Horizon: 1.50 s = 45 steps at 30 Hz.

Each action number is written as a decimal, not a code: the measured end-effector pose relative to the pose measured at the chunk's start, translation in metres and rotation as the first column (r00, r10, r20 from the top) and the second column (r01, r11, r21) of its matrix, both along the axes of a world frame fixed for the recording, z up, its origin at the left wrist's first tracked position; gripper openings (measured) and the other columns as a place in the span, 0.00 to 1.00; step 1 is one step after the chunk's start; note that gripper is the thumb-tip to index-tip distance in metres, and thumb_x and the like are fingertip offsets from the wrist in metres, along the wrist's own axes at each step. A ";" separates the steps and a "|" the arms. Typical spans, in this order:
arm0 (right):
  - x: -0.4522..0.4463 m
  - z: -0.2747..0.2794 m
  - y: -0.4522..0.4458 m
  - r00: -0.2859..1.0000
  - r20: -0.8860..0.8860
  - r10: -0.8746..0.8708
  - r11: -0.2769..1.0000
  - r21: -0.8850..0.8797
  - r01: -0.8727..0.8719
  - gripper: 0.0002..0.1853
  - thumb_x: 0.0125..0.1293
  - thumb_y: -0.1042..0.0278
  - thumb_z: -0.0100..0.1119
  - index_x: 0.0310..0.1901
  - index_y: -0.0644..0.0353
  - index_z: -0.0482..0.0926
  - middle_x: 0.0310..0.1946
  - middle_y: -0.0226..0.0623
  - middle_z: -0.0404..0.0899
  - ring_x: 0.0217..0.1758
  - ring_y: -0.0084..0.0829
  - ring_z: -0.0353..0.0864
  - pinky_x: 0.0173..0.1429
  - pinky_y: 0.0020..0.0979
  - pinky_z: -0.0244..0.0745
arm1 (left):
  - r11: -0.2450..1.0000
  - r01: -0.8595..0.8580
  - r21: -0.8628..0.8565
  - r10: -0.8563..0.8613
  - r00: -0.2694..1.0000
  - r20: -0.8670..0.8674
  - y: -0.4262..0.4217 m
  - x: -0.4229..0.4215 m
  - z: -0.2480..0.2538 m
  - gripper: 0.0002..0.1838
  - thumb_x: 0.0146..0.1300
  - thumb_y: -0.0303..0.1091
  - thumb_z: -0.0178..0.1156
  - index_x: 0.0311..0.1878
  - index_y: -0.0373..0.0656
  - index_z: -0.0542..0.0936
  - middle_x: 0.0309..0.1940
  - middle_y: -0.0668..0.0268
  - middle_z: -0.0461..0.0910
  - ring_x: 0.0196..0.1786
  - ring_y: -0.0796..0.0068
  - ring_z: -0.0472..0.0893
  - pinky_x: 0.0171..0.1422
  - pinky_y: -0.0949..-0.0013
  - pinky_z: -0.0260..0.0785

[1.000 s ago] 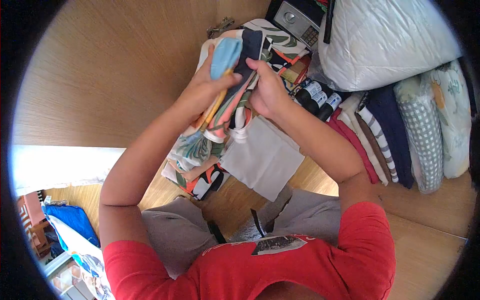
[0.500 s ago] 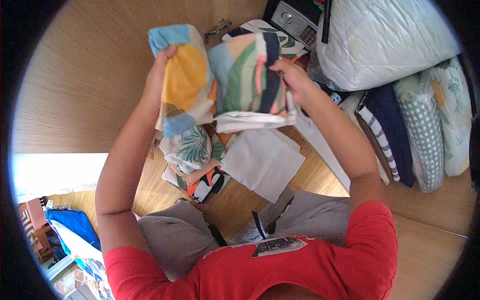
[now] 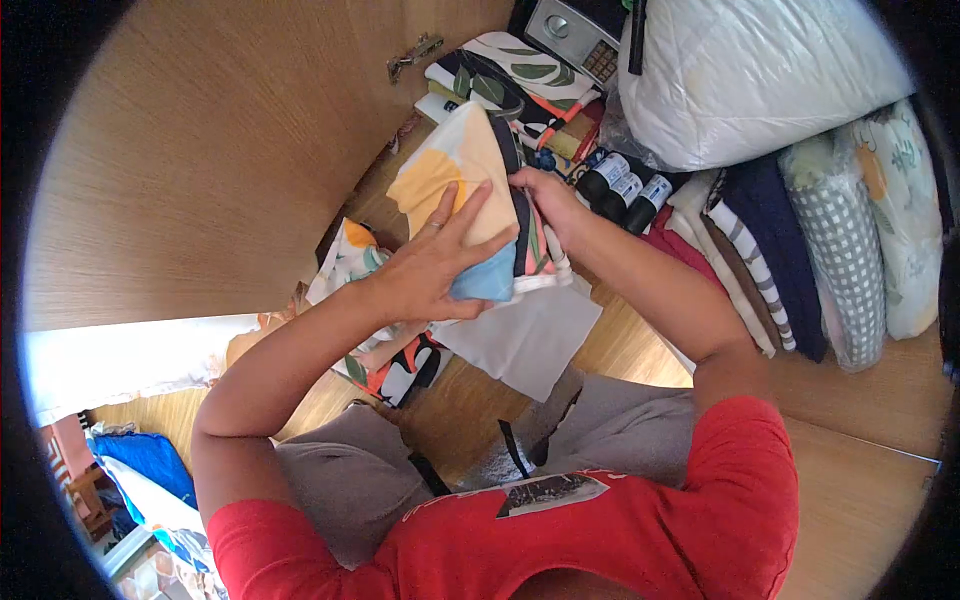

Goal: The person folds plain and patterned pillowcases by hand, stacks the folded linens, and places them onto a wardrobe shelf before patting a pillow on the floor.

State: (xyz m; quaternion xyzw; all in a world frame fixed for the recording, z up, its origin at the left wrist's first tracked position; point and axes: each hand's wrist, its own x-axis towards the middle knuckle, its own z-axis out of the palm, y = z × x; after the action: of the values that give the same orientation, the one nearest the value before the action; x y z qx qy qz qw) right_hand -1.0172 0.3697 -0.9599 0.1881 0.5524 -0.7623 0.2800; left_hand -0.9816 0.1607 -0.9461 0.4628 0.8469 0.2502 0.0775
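A folded cloth bundle (image 3: 460,150) in yellow, peach, blue and dark stripes is held up between my two hands. My left hand (image 3: 440,245) lies spread against its front face, fingers apart. My right hand (image 3: 550,205) grips the bundle's right edge, with the thumb on top and the other fingers mostly hidden. Below the bundle, a light grey folded cloth (image 3: 530,345) lies on the wooden floor. Patterned cloths (image 3: 400,370) lie to its left, partly covered by my left forearm. Another leaf-patterned folded cloth (image 3: 530,75) sits beyond the bundle.
A wooden door (image 3: 200,180) stands at the left. On the right are black rolls with white labels (image 3: 625,190), upright folded cloths (image 3: 765,250), plastic-wrapped bedding (image 3: 835,260) and a big white bag (image 3: 760,80). A safe (image 3: 575,38) is at the back.
The two cloth parts, held apart half a second ago, are now together in one bundle. My left hand has moved right and lies flat on its face; the right hand has moved slightly down and left.
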 end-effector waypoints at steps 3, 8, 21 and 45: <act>0.005 0.011 -0.008 0.999 -0.033 -0.028 0.999 -0.044 0.027 0.15 0.61 0.62 0.47 0.42 0.63 0.75 0.35 0.41 0.79 0.33 0.32 0.79 0.41 0.33 0.74 | 0.992 0.126 -0.003 -0.125 0.984 -0.123 -0.004 -0.004 -0.003 0.41 0.51 0.42 0.58 0.69 0.53 0.53 0.71 0.52 0.37 0.70 0.35 0.40 0.68 0.45 0.47; 0.003 0.017 -0.024 0.927 -0.373 0.044 0.992 0.127 0.004 0.12 0.61 0.66 0.48 0.42 0.62 0.74 0.33 0.37 0.78 0.35 0.27 0.76 0.44 0.27 0.70 | 0.448 -0.780 0.436 -0.026 0.476 0.879 0.005 -0.023 -0.005 0.38 0.58 0.44 0.58 0.66 0.35 0.54 0.56 0.56 0.63 0.61 0.68 0.63 0.63 0.61 0.58; -0.002 -0.001 -0.054 0.734 -0.595 0.326 0.904 0.424 -0.058 0.15 0.66 0.68 0.45 0.51 0.64 0.71 0.39 0.40 0.77 0.41 0.28 0.75 0.47 0.30 0.70 | 0.561 -0.827 -0.043 -0.007 -0.056 0.998 0.002 -0.030 -0.003 0.25 0.65 0.48 0.46 0.57 0.38 0.65 0.48 0.54 0.72 0.51 0.61 0.74 0.57 0.54 0.67; 0.003 0.045 -0.004 0.767 -0.423 0.483 0.867 0.352 -0.352 0.20 0.52 0.78 0.48 0.49 0.68 0.75 0.33 0.29 0.77 0.32 0.17 0.72 0.35 0.21 0.70 | 0.648 -0.758 0.074 0.128 0.204 0.971 -0.143 -0.021 -0.121 0.24 0.58 0.33 0.46 0.58 0.37 0.64 0.50 0.54 0.73 0.52 0.58 0.74 0.62 0.61 0.62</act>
State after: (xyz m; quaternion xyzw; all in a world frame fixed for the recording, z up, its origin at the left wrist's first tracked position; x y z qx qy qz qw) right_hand -1.0140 0.3659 -0.9151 -0.1095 0.7255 -0.6254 0.2655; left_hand -1.0029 0.0174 -1.0675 -0.0420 0.6389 0.7013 0.3135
